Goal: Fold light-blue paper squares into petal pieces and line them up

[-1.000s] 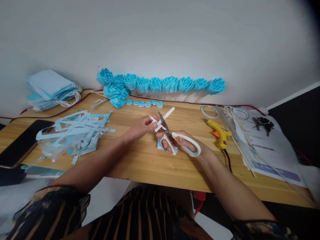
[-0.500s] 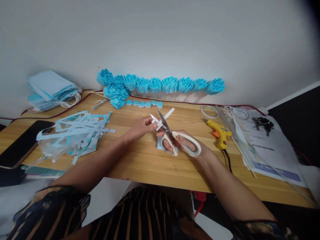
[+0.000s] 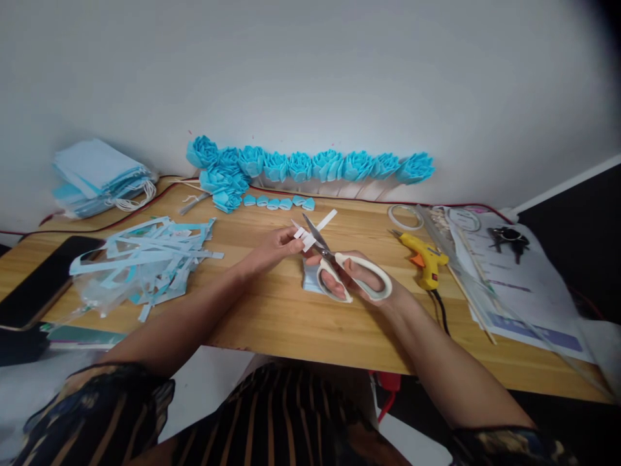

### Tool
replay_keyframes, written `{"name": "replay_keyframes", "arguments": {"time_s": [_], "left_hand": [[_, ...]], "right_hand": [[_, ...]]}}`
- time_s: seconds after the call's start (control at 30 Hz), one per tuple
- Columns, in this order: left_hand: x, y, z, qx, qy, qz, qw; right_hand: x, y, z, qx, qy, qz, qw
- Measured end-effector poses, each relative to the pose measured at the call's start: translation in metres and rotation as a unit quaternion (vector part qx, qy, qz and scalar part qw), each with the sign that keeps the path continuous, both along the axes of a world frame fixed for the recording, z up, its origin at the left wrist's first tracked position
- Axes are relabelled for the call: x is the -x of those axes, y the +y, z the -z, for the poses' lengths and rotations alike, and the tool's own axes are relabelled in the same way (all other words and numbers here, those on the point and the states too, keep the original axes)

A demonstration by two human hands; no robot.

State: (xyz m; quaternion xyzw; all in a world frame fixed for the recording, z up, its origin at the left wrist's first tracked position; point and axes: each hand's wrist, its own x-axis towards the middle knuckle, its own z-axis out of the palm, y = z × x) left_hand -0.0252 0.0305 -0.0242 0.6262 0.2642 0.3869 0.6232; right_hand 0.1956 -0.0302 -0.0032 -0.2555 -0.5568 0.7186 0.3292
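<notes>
My left hand (image 3: 274, 249) pinches a thin white strip (image 3: 315, 230) above the middle of the wooden table (image 3: 272, 310). My right hand (image 3: 361, 279) is closed in the handles of white scissors (image 3: 339, 268), whose blades cross the strip just beside my left fingertips. The strip's free end sticks up and to the right past the blades. A small light-blue piece (image 3: 308, 281) lies on the table under the scissors.
A row of blue paper flowers (image 3: 310, 166) lines the wall, small blue pieces (image 3: 279, 202) before it. Left: cut blue strips (image 3: 145, 255), stacked face masks (image 3: 99, 175), a phone (image 3: 39, 281). Right: yellow glue gun (image 3: 424, 259), tape rolls (image 3: 405, 217), wooden sticks, printed sheets (image 3: 519, 285).
The scissors' handles have spread wider and the blades have slid a little along the strip. The strip's free end sits slightly lower. My left hand has barely moved.
</notes>
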Motion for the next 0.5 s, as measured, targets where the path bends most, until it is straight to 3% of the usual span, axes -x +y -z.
{"name": "replay_keyframes", "arguments": {"time_s": [0.5], "left_hand": [[-0.0037,-0.0003,0.0027,0.024,-0.058,0.007,0.998]], "right_hand": [[0.0005,0.0054,-0.0001,0.062,0.091,0.013,0.994]]}}
